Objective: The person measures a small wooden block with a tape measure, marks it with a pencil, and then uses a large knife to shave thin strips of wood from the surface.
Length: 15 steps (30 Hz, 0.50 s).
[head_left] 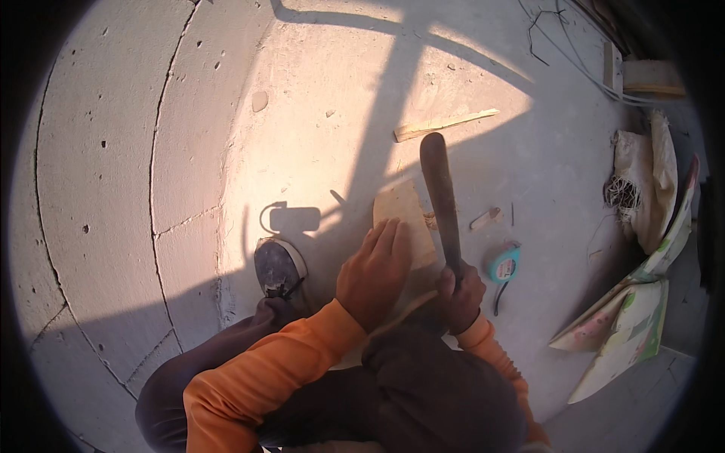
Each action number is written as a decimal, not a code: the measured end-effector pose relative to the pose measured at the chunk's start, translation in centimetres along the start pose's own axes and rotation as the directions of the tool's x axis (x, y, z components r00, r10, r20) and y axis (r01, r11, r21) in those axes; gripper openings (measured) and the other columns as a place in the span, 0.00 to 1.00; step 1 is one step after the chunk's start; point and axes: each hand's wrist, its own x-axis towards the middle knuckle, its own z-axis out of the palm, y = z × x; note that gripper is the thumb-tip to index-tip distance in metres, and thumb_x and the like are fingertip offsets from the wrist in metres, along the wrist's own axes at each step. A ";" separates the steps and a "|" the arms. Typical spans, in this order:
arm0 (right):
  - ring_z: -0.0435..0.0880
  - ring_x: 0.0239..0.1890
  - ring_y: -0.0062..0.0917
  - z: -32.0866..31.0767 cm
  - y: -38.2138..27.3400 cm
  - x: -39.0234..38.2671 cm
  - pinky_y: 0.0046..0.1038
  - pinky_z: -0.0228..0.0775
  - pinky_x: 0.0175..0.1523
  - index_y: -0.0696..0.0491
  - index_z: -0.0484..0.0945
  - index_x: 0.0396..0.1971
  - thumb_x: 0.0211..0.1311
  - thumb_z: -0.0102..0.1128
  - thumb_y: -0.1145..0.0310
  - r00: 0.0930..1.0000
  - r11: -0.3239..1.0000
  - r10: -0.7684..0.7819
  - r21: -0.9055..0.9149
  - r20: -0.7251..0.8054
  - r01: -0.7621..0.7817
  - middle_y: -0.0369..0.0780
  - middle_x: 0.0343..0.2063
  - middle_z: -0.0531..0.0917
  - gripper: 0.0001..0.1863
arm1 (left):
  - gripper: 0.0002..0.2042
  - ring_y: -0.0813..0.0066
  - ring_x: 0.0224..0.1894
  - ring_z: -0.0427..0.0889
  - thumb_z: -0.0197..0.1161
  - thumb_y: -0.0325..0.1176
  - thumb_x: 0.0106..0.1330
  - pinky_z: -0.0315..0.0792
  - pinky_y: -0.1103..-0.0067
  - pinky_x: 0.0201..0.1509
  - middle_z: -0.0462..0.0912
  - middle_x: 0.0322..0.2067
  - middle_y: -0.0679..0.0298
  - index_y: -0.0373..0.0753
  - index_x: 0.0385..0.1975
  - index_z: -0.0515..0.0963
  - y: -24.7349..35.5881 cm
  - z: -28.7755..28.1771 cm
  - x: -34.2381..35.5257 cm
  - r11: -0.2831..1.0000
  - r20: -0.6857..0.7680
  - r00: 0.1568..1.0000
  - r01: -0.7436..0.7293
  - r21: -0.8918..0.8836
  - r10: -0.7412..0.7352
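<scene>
My left hand (375,272) lies flat on a pale wooden board (400,211), its fingers stretched out along the surface. My right hand (461,297) is closed around the lower end of a machete (439,192). The dark blade points away from me, slants a little left and ends in a rounded tip. Its handle is mostly hidden in my fist. The near end of the board is partly covered by my left hand and my knee.
A teal tape measure (504,264) lies right of my right hand, with a small wood chip (486,218) beyond it. Farther off is a wood strip (445,124). Sacking (642,177) and a patterned sheet (627,325) lie at right. My shoe (278,268) stands left, near a block wall (113,174).
</scene>
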 end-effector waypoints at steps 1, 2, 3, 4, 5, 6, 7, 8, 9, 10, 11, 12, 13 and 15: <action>0.80 0.25 0.52 0.0 0.0 0.2 0.46 0.73 0.30 0.55 0.76 0.35 0.68 0.58 0.65 1.000 1.000 0.001 0.009 0.015 -0.001 0.50 0.23 0.78 0.08 | 0.20 0.46 0.58 0.81 0.56 0.17 0.60 0.78 0.65 0.60 0.81 0.52 0.41 0.24 0.54 0.72 0.0 0.1 -0.1 1.000 0.003 1.000 0.009 -0.001 -0.009; 0.81 0.25 0.52 0.2 -0.3 0.7 0.46 0.73 0.30 0.55 0.76 0.36 0.67 0.59 0.66 1.000 1.000 -0.001 0.022 0.029 0.000 0.50 0.23 0.78 0.08 | 0.20 0.46 0.58 0.81 0.56 0.17 0.60 0.78 0.65 0.60 0.81 0.52 0.41 0.24 0.54 0.72 -0.1 0.4 -0.4 1.000 0.005 1.000 0.017 0.003 -0.017; 0.81 0.25 0.52 0.2 -0.6 1.1 0.46 0.73 0.30 0.55 0.76 0.36 0.67 0.59 0.67 0.999 0.999 -0.002 0.035 0.043 0.001 0.50 0.22 0.78 0.07 | 0.20 0.46 0.58 0.81 0.56 0.17 0.60 0.78 0.65 0.60 0.81 0.52 0.41 0.25 0.54 0.72 -0.1 0.4 -0.5 1.000 0.008 1.000 0.025 0.007 -0.025; 0.81 0.25 0.51 0.0 -0.8 1.0 0.45 0.73 0.30 0.55 0.76 0.36 0.67 0.59 0.67 1.000 1.000 -0.015 0.013 0.018 0.015 0.50 0.22 0.78 0.07 | 0.20 0.46 0.58 0.81 0.56 0.17 0.60 0.79 0.65 0.60 0.81 0.53 0.42 0.25 0.54 0.72 -0.2 0.3 -0.3 1.000 0.002 1.000 0.021 0.006 -0.021; 0.81 0.25 0.51 -0.4 -1.1 0.5 0.45 0.73 0.30 0.55 0.76 0.36 0.66 0.60 0.68 1.000 1.000 -0.021 -0.011 -0.001 0.021 0.50 0.22 0.78 0.06 | 0.20 0.46 0.57 0.81 0.56 0.16 0.60 0.79 0.65 0.60 0.81 0.53 0.42 0.25 0.54 0.72 -0.1 0.2 -0.2 1.000 0.003 1.000 0.021 0.000 -0.021; 0.81 0.25 0.51 -0.6 -1.2 0.2 0.45 0.72 0.30 0.56 0.76 0.36 0.66 0.60 0.69 0.999 0.999 -0.027 -0.036 -0.021 0.026 0.50 0.22 0.78 0.06 | 0.20 0.47 0.57 0.82 0.56 0.16 0.60 0.79 0.65 0.60 0.81 0.53 0.42 0.25 0.54 0.72 -0.1 0.1 -0.1 1.000 0.005 1.000 0.021 -0.006 -0.021; 0.81 0.25 0.51 -0.2 -0.9 -0.1 0.45 0.72 0.29 0.56 0.76 0.36 0.66 0.59 0.70 1.000 0.999 -0.021 -0.041 -0.017 0.020 0.50 0.22 0.78 0.05 | 0.20 0.46 0.57 0.81 0.56 0.17 0.60 0.79 0.65 0.60 0.81 0.53 0.42 0.25 0.54 0.72 -0.1 0.2 -0.2 1.000 0.011 1.000 0.026 -0.013 -0.026; 0.81 0.25 0.51 0.3 -0.4 0.1 0.45 0.72 0.29 0.56 0.76 0.35 0.66 0.59 0.70 0.999 0.999 -0.024 -0.044 -0.023 0.023 0.50 0.22 0.78 0.05 | 0.20 0.46 0.57 0.81 0.56 0.17 0.60 0.79 0.65 0.60 0.81 0.52 0.42 0.25 0.54 0.72 0.0 0.0 0.1 1.000 0.009 1.000 0.024 -0.015 -0.024; 0.80 0.24 0.52 0.5 -0.2 0.3 0.45 0.72 0.29 0.56 0.76 0.35 0.66 0.58 0.71 0.999 0.999 -0.027 -0.048 -0.029 0.026 0.50 0.22 0.78 0.04 | 0.20 0.46 0.57 0.81 0.56 0.17 0.60 0.79 0.65 0.60 0.81 0.52 0.42 0.25 0.54 0.72 0.0 -0.1 0.2 1.000 0.007 1.000 0.021 -0.017 -0.021; 0.80 0.25 0.52 0.5 -0.3 0.7 0.45 0.72 0.29 0.56 0.75 0.34 0.65 0.58 0.71 0.999 0.999 -0.032 -0.016 -0.017 0.032 0.50 0.22 0.78 0.04 | 0.20 0.46 0.58 0.81 0.56 0.16 0.60 0.79 0.65 0.60 0.81 0.52 0.42 0.25 0.54 0.72 0.1 0.0 0.1 0.999 0.014 0.999 0.029 -0.019 -0.029; 0.80 0.25 0.52 0.5 -0.7 1.2 0.45 0.72 0.29 0.56 0.75 0.33 0.65 0.58 0.71 0.999 0.999 -0.040 0.018 -0.005 0.040 0.51 0.22 0.78 0.05 | 0.20 0.46 0.58 0.81 0.57 0.16 0.59 0.79 0.65 0.60 0.81 0.52 0.42 0.26 0.54 0.72 0.0 0.1 -0.2 0.999 0.019 0.999 0.040 -0.018 -0.039; 0.80 0.25 0.53 0.5 -1.1 1.7 0.46 0.72 0.29 0.56 0.74 0.32 0.65 0.58 0.71 0.999 0.997 -0.048 0.054 0.007 0.047 0.51 0.22 0.78 0.05 | 0.21 0.46 0.58 0.81 0.57 0.16 0.59 0.79 0.65 0.60 0.81 0.52 0.42 0.26 0.54 0.73 -0.1 0.1 -0.3 0.999 0.025 0.998 0.050 -0.016 -0.049; 0.80 0.25 0.53 0.1 -1.4 1.5 0.45 0.72 0.29 0.56 0.74 0.32 0.66 0.58 0.71 1.000 0.998 -0.012 0.060 0.006 0.011 0.51 0.22 0.78 0.05 | 0.21 0.46 0.58 0.81 0.57 0.16 0.58 0.79 0.65 0.60 0.81 0.52 0.42 0.26 0.54 0.73 -0.2 -0.1 -0.1 0.999 0.018 0.999 0.040 -0.017 -0.040; 0.81 0.26 0.52 -1.0 -1.8 0.1 0.45 0.72 0.30 0.57 0.74 0.32 0.66 0.58 0.72 0.996 0.995 0.082 0.060 0.021 -0.084 0.51 0.23 0.78 0.05 | 0.22 0.46 0.58 0.81 0.57 0.15 0.57 0.79 0.64 0.60 0.81 0.52 0.42 0.26 0.54 0.73 -0.2 -0.4 0.0 0.999 0.021 0.999 0.033 -0.038 -0.033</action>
